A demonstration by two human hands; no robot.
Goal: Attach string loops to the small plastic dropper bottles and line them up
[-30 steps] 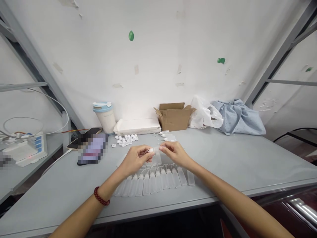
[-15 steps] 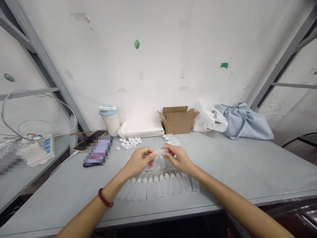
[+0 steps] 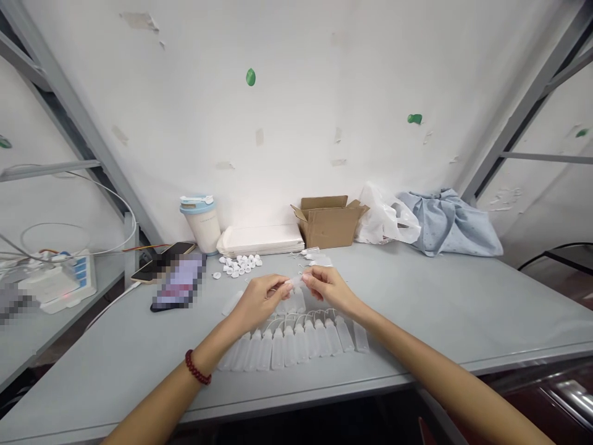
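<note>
One small clear bottle [image 3: 294, 282] is held above the middle of the table [image 3: 463, 309], between two hands. The left hand [image 3: 258, 300] is closed on one end of it, and the right hand [image 3: 325, 285] is pinched on the other end with the fingertips. Under the hands, near the front edge, a row of bottles [image 3: 296, 343] is laid side by side; about twelve can be counted, but the ones at the left end are blurred together. A little heap of white caps [image 3: 238, 264] is seen toward the back edge, too small to be counted. Along the back edge one cup [image 3: 202, 224], one pile of white trays [image 3: 262, 238], one cardboard box [image 3: 328, 220], one plastic bag [image 3: 384, 217] and one blue cloth [image 3: 451, 222] are lined up. Two phones [image 3: 178, 281] are laid near the back left corner.
</note>
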